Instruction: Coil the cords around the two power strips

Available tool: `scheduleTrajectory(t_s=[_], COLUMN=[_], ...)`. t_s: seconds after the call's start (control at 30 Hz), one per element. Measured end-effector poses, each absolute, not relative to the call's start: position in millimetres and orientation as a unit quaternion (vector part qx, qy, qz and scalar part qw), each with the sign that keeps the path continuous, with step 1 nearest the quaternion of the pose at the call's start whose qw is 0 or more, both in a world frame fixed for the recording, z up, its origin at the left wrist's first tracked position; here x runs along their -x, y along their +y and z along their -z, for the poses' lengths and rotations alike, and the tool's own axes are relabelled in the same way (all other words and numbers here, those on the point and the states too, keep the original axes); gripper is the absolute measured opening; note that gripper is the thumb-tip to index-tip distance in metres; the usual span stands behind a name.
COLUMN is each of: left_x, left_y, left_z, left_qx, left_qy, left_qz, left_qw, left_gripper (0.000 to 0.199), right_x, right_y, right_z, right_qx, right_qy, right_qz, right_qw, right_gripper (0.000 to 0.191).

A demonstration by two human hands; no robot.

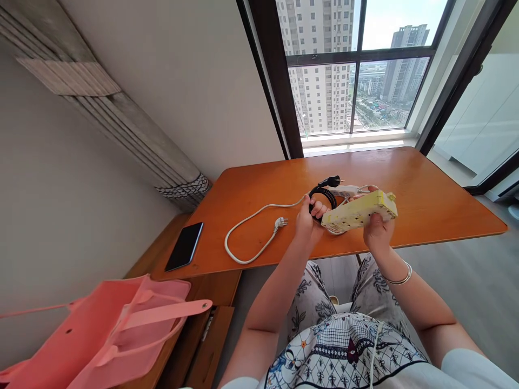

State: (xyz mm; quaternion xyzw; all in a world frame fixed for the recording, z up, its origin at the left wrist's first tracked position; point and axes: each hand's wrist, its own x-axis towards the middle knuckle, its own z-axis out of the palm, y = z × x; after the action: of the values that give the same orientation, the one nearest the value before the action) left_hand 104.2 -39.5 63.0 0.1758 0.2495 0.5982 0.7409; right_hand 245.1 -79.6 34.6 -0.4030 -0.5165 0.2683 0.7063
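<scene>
My right hand (379,229) grips a yellowish power strip (357,212) near its right end, holding it tilted above the table. Around a coiled black power cord (324,194) the fingers of my left hand (310,219) are closed, close to the strip's left end. A black plug (333,181) sticks out at the top of that coil. Behind the yellowish strip lies a white power strip (344,190), partly hidden. Its white cord (243,216) appears to loop out leftward over the table and ends in a white plug (280,222).
The orange-brown wooden table (438,200) stands against a window (357,59). A black phone (184,247) lies at the table's left edge. Lower left, a pink bag (133,324) rests on a wooden surface. A gathered curtain (146,146) hangs at the left wall.
</scene>
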Motion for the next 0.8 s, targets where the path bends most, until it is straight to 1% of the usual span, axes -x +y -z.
scheduleTrajectory(t_s=[0.13, 0.2, 0.27, 0.3, 0.37, 0.47, 0.53, 0.67, 0.73, 0.8], left_x=[-105.6, -103.9, -101.8, -100.8, -99.3, -99.0, -99.5, -98.7, -96.9, -94.9], left_y=[-44.4, -44.0, -42.0, -40.7, -38.3, -37.0, -37.5, -36.3, -33.1, -28.9], left_z=[-63.5, -62.3, -59.6, -57.9, -54.0, -48.0, -43.6, -31.5, -24.1, -16.9], left_qx=[-0.144, -0.13, -0.124, -0.124, -0.132, -0.164, -0.195, -0.236, -0.242, -0.254], left_qy=[0.231, 0.229, 0.231, 0.233, 0.242, 0.271, 0.287, 0.312, 0.32, 0.324], left_qz=[-0.602, -0.599, -0.59, -0.584, -0.568, -0.518, -0.472, -0.405, -0.385, -0.369], left_qw=[0.751, 0.756, 0.764, 0.767, 0.775, 0.795, 0.81, 0.827, 0.831, 0.833], left_gripper=[0.044, 0.043, 0.043, 0.043, 0.042, 0.043, 0.045, 0.046, 0.041, 0.032], right_x=[-238.3, -239.9, -243.8, -246.3, -252.2, -262.8, -270.8, -287.2, -293.4, -296.4], right_y=[-62.8, -59.7, -59.0, -59.0, -58.3, -53.8, -48.4, -34.9, -29.3, -25.4], right_z=[-32.9, -26.4, -19.6, -17.4, -16.8, -25.9, -36.1, -57.4, -64.7, -67.2], right_qx=[0.352, 0.32, 0.316, 0.324, 0.345, 0.352, 0.341, 0.302, 0.283, 0.279], right_qy=[-0.448, -0.435, -0.449, -0.465, -0.514, -0.605, -0.654, -0.696, -0.718, -0.737], right_qz=[-0.409, -0.488, -0.524, -0.517, -0.467, -0.373, -0.38, -0.519, -0.553, -0.56], right_qw=[0.712, 0.686, 0.651, 0.641, 0.632, 0.609, 0.558, 0.395, 0.314, 0.255], right_gripper=[0.093, 0.096, 0.096, 0.095, 0.091, 0.079, 0.07, 0.061, 0.059, 0.054])
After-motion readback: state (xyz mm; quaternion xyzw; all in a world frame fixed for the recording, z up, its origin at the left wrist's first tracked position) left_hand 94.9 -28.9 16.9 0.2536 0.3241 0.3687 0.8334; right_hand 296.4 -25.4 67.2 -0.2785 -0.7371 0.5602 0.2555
